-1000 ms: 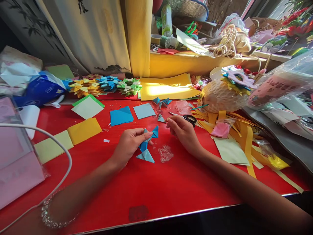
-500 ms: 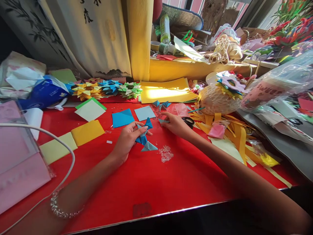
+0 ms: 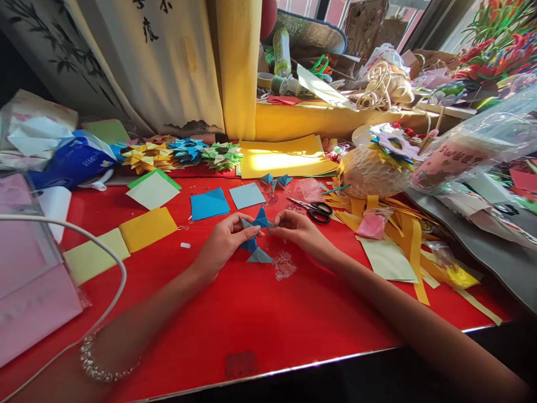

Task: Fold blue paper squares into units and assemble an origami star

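My left hand (image 3: pixel 224 242) is closed on a chain of folded paper pieces (image 3: pixel 249 244) in dark and light blue, held above the red table (image 3: pixel 268 319). A dark blue point (image 3: pixel 260 217) of the chain stands up between my hands. Pinched in the fingers of my right hand (image 3: pixel 298 230) is a small light blue folded piece (image 3: pixel 272 224), its tip against the chain's right side; my fingers partly hide it. Beyond the hands lie more folded blue pieces (image 3: pixel 274 182), a dark blue paper stack (image 3: pixel 210 204) and a light blue one (image 3: pixel 247 195).
Black-handled scissors (image 3: pixel 319 212) lie right of my right hand. Clear scraps (image 3: pixel 285 266) sit just below the hands. Yellow paper strips (image 3: pixel 415 257) spread at the right. Finished paper stars (image 3: pixel 149 158) line the back. A white cable (image 3: pixel 119 263) arcs across the left.
My right hand has come from the folded pieces at the back toward me, carrying the light blue piece to the chain. My left hand has shifted slightly right. The scissors are now uncovered.
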`<state>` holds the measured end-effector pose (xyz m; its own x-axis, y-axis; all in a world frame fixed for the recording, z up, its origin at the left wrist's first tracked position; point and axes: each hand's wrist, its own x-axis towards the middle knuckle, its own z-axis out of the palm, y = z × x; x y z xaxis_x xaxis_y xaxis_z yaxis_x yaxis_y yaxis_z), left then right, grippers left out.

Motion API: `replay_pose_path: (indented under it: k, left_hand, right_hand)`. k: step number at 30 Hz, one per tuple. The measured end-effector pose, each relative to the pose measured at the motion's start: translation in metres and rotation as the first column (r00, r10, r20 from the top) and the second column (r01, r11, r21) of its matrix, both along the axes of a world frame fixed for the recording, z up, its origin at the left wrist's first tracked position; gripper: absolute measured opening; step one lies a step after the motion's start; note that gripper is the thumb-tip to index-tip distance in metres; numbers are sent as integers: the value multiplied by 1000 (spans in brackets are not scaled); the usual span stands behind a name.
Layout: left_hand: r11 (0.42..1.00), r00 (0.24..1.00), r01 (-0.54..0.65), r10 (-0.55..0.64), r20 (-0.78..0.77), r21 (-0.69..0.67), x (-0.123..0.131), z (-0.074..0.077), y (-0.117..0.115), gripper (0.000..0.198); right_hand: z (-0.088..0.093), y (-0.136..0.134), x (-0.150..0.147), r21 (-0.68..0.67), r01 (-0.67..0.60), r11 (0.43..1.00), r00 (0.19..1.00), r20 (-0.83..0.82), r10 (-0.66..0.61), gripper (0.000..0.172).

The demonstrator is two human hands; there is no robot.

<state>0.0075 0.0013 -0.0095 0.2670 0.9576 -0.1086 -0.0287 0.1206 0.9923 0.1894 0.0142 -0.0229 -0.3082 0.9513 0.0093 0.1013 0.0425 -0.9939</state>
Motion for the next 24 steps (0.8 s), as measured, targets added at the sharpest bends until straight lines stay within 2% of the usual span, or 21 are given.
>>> replay_pose_path:
  k: [7, 12, 18, 24]
  left_hand:
    - [999, 997, 26, -28, -71, -34, 0, 1, 3, 39]
    - [997, 998, -5, 0, -56, -79, 0, 2, 4, 35]
    - [995, 996, 53, -58, -69, -79, -2, 2, 3, 28]
    - [993, 992, 73, -81, -96, -87, -3, 3, 2, 27]
  right_hand:
    - [-1, -3, 4, -3, -125, 992, 986, -111, 124, 18]
    - [0, -5, 5, -15, -109, 994, 992, -73, 108, 14]
    - [-3, -7, 2, -24, -62, 998, 978, -202, 56, 27]
    - [-3, -11, 1, -138, -148, 979, 963, -247, 110, 19]
